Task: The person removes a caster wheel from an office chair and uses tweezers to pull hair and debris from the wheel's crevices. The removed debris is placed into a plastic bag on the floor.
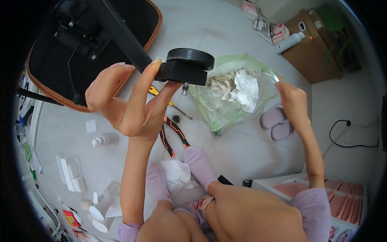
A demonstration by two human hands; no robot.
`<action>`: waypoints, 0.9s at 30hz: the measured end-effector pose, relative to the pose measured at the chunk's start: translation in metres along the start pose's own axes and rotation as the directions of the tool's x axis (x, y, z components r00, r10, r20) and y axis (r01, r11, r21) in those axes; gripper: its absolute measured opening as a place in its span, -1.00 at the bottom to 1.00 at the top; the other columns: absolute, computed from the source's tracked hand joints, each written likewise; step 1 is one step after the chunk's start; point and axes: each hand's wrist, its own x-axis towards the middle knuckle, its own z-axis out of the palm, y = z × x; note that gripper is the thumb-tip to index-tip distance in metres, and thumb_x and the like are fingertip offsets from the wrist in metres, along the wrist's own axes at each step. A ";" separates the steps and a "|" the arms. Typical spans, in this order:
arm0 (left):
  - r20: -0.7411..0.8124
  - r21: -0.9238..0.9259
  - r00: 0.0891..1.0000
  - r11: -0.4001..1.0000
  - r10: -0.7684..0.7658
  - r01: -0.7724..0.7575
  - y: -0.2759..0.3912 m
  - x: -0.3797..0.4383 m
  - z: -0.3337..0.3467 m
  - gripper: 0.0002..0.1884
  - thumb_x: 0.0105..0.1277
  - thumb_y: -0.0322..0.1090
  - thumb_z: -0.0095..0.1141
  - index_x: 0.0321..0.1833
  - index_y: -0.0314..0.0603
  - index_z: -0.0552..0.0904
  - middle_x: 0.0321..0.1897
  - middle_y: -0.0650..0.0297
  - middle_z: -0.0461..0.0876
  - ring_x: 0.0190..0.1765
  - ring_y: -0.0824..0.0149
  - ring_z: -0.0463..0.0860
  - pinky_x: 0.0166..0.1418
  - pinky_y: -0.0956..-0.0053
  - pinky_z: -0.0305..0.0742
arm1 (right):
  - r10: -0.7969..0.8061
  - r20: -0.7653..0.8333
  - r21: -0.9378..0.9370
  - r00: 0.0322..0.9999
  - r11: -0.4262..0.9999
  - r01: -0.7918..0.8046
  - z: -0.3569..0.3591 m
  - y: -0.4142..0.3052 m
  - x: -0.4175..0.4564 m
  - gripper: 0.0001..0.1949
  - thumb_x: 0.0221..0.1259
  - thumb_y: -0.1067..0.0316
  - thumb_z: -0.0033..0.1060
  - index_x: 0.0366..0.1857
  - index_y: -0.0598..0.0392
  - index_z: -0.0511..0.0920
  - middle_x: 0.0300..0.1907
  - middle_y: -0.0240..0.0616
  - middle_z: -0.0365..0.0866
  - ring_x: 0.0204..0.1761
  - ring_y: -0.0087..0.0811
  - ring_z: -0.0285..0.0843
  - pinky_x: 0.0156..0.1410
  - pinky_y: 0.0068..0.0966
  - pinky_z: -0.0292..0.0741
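Observation:
My left hand (133, 99) grips the end of a black metal chair leg (124, 36), thumb below and index finger above. A round black wheel or foot (190, 59) sits on the block at that end. From the block's underside sticks a short metal pin (185, 89). The tipped chair's underside (99, 27), with its mechanism and brown edging, fills the upper left. My right hand (291, 96) has its fingertips at the rim of a green translucent plastic bag (208, 116), by a shiny spot. Whether they pinch the film cannot be told. Crumpled tissues (246, 89) lie in the bag.
On the floor lie a yellow-handled screwdriver (181, 111), pliers with black-orange handles (178, 130), a dark tuft (176, 118) and a white bottle (105, 139). A tissue (178, 175) is between my feet. Slippers (273, 118), a cardboard box (302, 54) and a pink-trayed organiser (338, 196) stand right.

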 end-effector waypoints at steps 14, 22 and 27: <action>0.009 -0.008 1.000 1.000 -0.014 0.014 0.001 0.001 0.000 -0.52 -0.31 -0.05 0.57 -0.26 -0.05 0.80 -0.17 0.30 0.42 -0.13 0.31 0.47 -0.09 0.39 0.27 | 0.079 0.238 -0.095 0.968 0.994 -0.058 -0.010 -0.002 0.006 -0.77 0.21 0.36 0.26 -0.05 0.04 0.66 -0.52 -0.08 0.62 -0.47 -0.06 0.60 -0.36 -0.19 0.48; -0.003 -0.016 1.000 1.000 -0.003 0.003 0.000 0.002 -0.001 -0.52 -0.31 -0.07 0.57 -0.25 -0.06 0.80 -0.17 0.29 0.43 -0.13 0.30 0.47 -0.09 0.39 0.27 | 0.049 -0.074 0.036 0.996 0.998 -0.046 -0.031 -0.032 0.012 -0.73 0.25 0.33 0.25 0.01 0.07 0.63 -0.48 -0.17 0.57 -0.55 -0.19 0.51 -0.42 -0.29 0.43; -0.015 -0.023 1.000 1.000 -0.016 0.016 0.000 0.000 -0.001 -0.52 -0.35 -0.08 0.57 -0.28 -0.06 0.80 -0.16 0.27 0.45 -0.11 0.28 0.46 -0.08 0.38 0.26 | -0.183 0.157 0.551 0.971 0.832 0.067 -0.010 -0.081 -0.006 -0.74 0.27 0.39 0.21 0.01 0.14 0.63 -0.42 -0.12 0.58 -0.49 -0.14 0.53 -0.37 -0.29 0.45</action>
